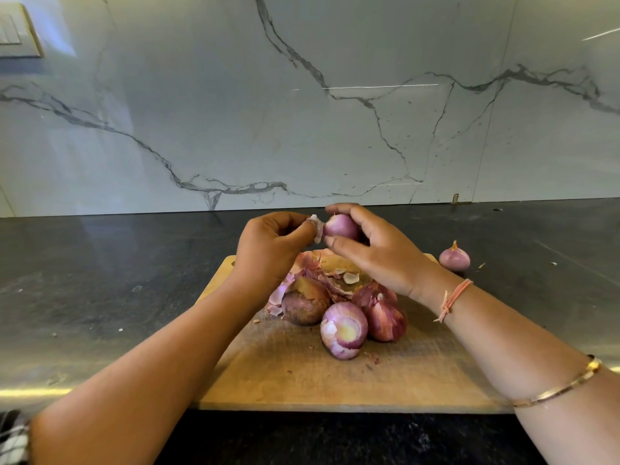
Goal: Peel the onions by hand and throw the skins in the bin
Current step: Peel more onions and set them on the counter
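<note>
Right hand (pixel 375 253) is wrapped round a small, smooth purple onion (pixel 340 226) up over the far end of the wooden board (pixel 302 380). Left hand (pixel 271 250), at the onion's 9 o'clock, pinches a papery pale skin flake (pixel 317 228) touching its side. Onion's pale end tips toward 11 o'clock. Dry crinkly skins (pixel 308 273) pile on the board at its 6 o'clock.

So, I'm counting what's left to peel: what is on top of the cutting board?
On the cutting board lie a pile of skins, a brown-skinned onion, a half-peeled onion and a red-skinned onion. The left hand and right hand hide its far part.
</note>
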`<state>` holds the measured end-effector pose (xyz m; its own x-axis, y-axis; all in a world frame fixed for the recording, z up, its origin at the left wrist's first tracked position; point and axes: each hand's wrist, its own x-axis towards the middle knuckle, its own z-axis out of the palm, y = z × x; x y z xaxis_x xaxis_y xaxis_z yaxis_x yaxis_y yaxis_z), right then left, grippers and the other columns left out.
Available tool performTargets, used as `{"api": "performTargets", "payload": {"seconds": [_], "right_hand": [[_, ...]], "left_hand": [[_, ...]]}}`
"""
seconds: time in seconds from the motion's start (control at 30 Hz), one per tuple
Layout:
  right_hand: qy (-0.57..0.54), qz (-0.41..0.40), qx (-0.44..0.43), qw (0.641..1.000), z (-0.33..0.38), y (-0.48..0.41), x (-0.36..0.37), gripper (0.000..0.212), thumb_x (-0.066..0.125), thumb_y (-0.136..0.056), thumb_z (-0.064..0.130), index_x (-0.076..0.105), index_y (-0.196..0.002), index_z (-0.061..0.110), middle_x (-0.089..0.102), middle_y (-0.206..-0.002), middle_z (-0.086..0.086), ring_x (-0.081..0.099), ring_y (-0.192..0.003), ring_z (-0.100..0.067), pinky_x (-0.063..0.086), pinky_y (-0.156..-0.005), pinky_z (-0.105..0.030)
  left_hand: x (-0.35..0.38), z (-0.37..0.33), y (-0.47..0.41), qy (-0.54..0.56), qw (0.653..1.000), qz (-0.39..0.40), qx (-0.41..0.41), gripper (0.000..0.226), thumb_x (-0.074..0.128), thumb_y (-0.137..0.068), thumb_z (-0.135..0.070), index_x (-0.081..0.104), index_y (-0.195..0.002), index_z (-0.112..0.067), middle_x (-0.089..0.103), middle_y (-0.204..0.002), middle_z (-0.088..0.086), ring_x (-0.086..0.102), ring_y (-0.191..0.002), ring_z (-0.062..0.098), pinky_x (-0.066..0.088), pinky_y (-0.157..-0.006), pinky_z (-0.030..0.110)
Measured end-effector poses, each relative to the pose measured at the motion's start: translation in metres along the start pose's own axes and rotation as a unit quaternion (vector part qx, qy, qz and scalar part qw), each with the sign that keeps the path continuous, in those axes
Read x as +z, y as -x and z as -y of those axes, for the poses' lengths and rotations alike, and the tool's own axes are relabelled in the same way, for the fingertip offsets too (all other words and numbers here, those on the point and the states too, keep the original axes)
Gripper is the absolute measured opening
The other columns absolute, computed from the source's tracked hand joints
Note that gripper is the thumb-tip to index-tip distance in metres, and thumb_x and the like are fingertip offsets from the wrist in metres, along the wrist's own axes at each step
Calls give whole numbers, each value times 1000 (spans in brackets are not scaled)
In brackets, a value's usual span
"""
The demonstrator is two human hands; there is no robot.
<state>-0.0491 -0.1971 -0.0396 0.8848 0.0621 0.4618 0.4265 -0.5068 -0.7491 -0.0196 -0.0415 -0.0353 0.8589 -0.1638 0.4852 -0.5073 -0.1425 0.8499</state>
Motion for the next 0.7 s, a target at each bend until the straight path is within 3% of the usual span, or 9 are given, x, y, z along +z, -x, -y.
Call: {"api": "performTargets", "payload": {"seconds": [0.13,0.2,0.27,0.37,0.43,0.53,0.6,0.7], "right_hand": [[-28,-25,9,999,2,-1,-1,29,66,-86,13,60,-113,21,62,-105,6,59,-100,-13,50,-88,-27],[-45,-18,17,999,4,-1,-2,24,66,-86,12,62,-109,18,63,-99,5,60,-92,-11,51,-78,-20],[-55,-6,17,998,6,0,-3,19,64,-87,11,64,-105,15,62,-91,6,58,-80,-6,46,-64,-12],[-116,-2,32,993,9,0,-5,10,62,-87,8,66,-95,10,61,-79,5,52,-67,-6,41,-52,-12],[-163,-11,44,986,11,-1,-8,11,63,-76,17,68,-86,12,61,-68,7,50,-60,-6,38,-49,-15],[-192,-24,63,979,11,-2,-9,21,57,-67,25,67,-83,16,57,-68,3,47,-56,-7,35,-49,-17],[-208,-22,81,975,9,-1,-9,18,61,-70,23,66,-86,17,58,-72,1,47,-55,-7,34,-48,-17],[-240,-19,112,964,10,-1,-7,8,58,-90,18,64,-93,13,57,-76,-4,45,-56,-9,33,-50,-19]], "left_hand": [[1,0,-1,-13,1000,2,8,18,65,-88,-20,69,-72,-27,68,-65,-2,52,-62,15,43,-59,27],[2,2,-1,-43,999,-3,25,21,64,-88,-21,67,-69,-29,65,-61,-6,48,-50,2,40,-51,18],[2,3,-1,-76,996,-10,36,23,65,-88,-23,65,-67,-32,60,-53,-13,47,-44,0,37,-45,12],[0,8,-3,-121,991,-29,46,23,64,-88,-24,64,-67,-33,62,-55,-15,50,-49,3,44,-51,22],[-3,12,-5,-137,988,-48,45,17,63,-89,-23,66,-73,-29,65,-63,-9,55,-55,9,50,-57,31],[-4,11,-4,-160,985,-38,49,9,64,-87,-24,70,-82,-26,66,-68,-14,61,-62,5,53,-61,27],[-1,10,0,-179,982,-14,54,9,66,-85,-25,73,-91,-26,67,-71,-16,63,-66,1,51,-61,18],[-1,7,3,-185,981,11,56,25,67,-83,-27,68,-107,-33,68,-75,-10,63,-68,5,54,-67,24]]}}
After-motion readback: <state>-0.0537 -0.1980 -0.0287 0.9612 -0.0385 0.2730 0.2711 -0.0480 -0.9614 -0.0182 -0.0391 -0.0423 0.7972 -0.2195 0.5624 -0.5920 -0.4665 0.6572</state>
